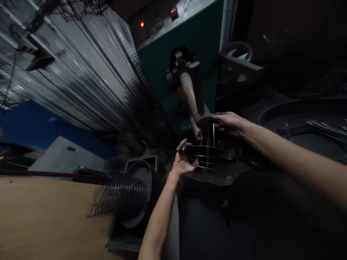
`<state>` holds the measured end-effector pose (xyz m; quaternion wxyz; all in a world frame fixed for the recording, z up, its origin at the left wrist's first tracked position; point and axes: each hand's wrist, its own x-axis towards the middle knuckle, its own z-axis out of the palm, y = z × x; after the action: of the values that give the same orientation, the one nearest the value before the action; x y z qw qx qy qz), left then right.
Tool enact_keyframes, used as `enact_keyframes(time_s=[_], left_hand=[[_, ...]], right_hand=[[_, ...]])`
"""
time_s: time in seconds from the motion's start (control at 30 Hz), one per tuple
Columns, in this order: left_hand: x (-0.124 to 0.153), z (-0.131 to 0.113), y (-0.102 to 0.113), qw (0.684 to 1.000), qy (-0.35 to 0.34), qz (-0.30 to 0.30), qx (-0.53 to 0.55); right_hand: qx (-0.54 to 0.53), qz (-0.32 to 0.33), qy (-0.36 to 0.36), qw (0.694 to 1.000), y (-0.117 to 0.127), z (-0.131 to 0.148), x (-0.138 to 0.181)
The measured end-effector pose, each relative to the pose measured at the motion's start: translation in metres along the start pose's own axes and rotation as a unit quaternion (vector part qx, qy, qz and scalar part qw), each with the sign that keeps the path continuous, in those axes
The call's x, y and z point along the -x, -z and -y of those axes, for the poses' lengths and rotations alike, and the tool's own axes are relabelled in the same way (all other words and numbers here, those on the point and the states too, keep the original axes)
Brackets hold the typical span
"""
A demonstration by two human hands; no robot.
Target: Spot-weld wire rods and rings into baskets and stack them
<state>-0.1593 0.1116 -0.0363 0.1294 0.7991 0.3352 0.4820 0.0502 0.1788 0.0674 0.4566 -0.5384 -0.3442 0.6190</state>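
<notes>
A round wire frame (207, 157) of thin metal rings and upright rods sits low beneath the arm of a machine (189, 85). My left hand (184, 162) curves around the frame's left side, with its thumb and fingers spaced apart against the rings. Up at the round end of the machine arm, my right hand (229, 122) has its fingers bent and brought together. Thin upright rods show just below those fingertips. What the right fingers pinch is hidden in shadow. The lower part of the frame is dark and blurred.
Left of me, a stack of wire rings (121, 191) lies on its side near a wooden board (54, 216). A green machine cabinet (159, 54) with a red light (142, 24) stands ahead. At right is a dark round tub (298, 112) with metal rods (325, 128).
</notes>
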Motion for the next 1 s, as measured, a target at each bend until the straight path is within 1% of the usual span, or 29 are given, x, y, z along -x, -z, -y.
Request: enact_keyframes(time_s=[0.07, 0.1, 0.13, 0.17, 0.2, 0.23, 0.27, 0.3, 0.33, 0.37, 0.4, 0.43, 0.47, 0.5, 0.53, 0.6, 0.63, 0.7, 0.73, 0.77, 0.8, 0.83, 0.9, 0.93, 0.97, 1.0], left_hand=[[0.018, -0.018, -0.009, 0.998, -0.019, 0.05, -0.034], [0.029, -0.03, -0.014, 0.994, -0.032, 0.09, -0.061], [0.041, -0.046, -0.019, 0.985, -0.052, 0.139, -0.087], [0.052, -0.063, -0.023, 0.973, -0.08, 0.189, -0.105], [0.062, -0.08, -0.025, 0.96, -0.115, 0.231, -0.11], [0.068, -0.096, -0.025, 0.951, -0.148, 0.255, -0.098], [0.071, -0.109, -0.022, 0.948, -0.17, 0.258, -0.073], [0.071, -0.118, -0.017, 0.957, -0.162, 0.236, -0.046], [0.068, -0.123, -0.011, 0.974, -0.116, 0.192, -0.026], [0.062, -0.126, -0.004, 0.989, -0.043, 0.139, -0.014], [0.055, -0.126, 0.003, 0.995, 0.045, 0.09, -0.005], [0.048, -0.125, 0.009, 0.99, 0.128, 0.059, 0.008], [0.043, -0.126, 0.013, 0.979, 0.195, 0.051, 0.033], [0.038, -0.13, 0.016, 0.965, 0.242, 0.061, 0.075], [0.036, -0.136, 0.016, 0.949, 0.274, 0.075, 0.134], [0.035, -0.157, 0.007, 0.901, 0.339, 0.089, 0.255], [0.036, -0.169, -0.002, 0.871, 0.373, 0.09, 0.307], [0.034, -0.189, -0.025, 0.819, 0.422, 0.09, 0.379], [0.032, -0.194, -0.039, 0.798, 0.437, 0.094, 0.404], [0.028, -0.196, -0.053, 0.779, 0.45, 0.096, 0.426], [0.024, -0.195, -0.065, 0.762, 0.462, 0.093, 0.445], [0.02, -0.191, -0.075, 0.746, 0.477, 0.082, 0.458], [0.014, -0.179, -0.087, 0.724, 0.501, 0.041, 0.473], [0.014, -0.172, -0.088, 0.723, 0.504, 0.022, 0.472], [0.014, -0.165, -0.087, 0.73, 0.503, 0.01, 0.462], [0.016, -0.159, -0.084, 0.749, 0.495, 0.008, 0.44]], right_hand=[[0.057, -0.005, -0.012, 0.998, 0.018, 0.001, 0.009], [0.11, -0.006, -0.012, 0.994, 0.029, -0.002, 0.017], [0.178, -0.011, -0.001, 0.984, 0.041, -0.006, 0.027], [0.254, -0.018, 0.022, 0.967, 0.054, -0.012, 0.04], [0.335, -0.024, 0.054, 0.94, 0.068, -0.018, 0.056], [0.41, -0.024, 0.092, 0.907, 0.081, -0.023, 0.074], [0.47, -0.015, 0.134, 0.873, 0.093, -0.027, 0.092], [0.509, 0.004, 0.175, 0.843, 0.105, -0.03, 0.111], [0.528, 0.032, 0.212, 0.822, 0.115, -0.03, 0.129], [0.529, 0.059, 0.25, 0.809, 0.123, -0.029, 0.144], [0.519, 0.08, 0.286, 0.802, 0.13, -0.028, 0.156], [0.505, 0.091, 0.319, 0.797, 0.135, -0.026, 0.163], [0.493, 0.093, 0.348, 0.792, 0.138, -0.025, 0.165], [0.486, 0.089, 0.367, 0.788, 0.138, -0.025, 0.162], [0.484, 0.082, 0.377, 0.786, 0.137, -0.027, 0.154], [0.484, 0.073, 0.359, 0.795, 0.128, -0.038, 0.127], [0.484, 0.072, 0.335, 0.805, 0.12, -0.046, 0.11], [0.488, 0.079, 0.283, 0.822, 0.101, -0.065, 0.077], [0.492, 0.087, 0.27, 0.823, 0.09, -0.074, 0.063], [0.498, 0.098, 0.272, 0.818, 0.079, -0.083, 0.052], [0.507, 0.111, 0.289, 0.804, 0.068, -0.089, 0.044], [0.519, 0.121, 0.319, 0.784, 0.059, -0.094, 0.039], [0.551, 0.122, 0.386, 0.73, 0.048, -0.097, 0.036], [0.572, 0.112, 0.406, 0.704, 0.046, -0.096, 0.037], [0.594, 0.1, 0.412, 0.683, 0.046, -0.095, 0.039], [0.613, 0.091, 0.41, 0.669, 0.048, -0.093, 0.042]])
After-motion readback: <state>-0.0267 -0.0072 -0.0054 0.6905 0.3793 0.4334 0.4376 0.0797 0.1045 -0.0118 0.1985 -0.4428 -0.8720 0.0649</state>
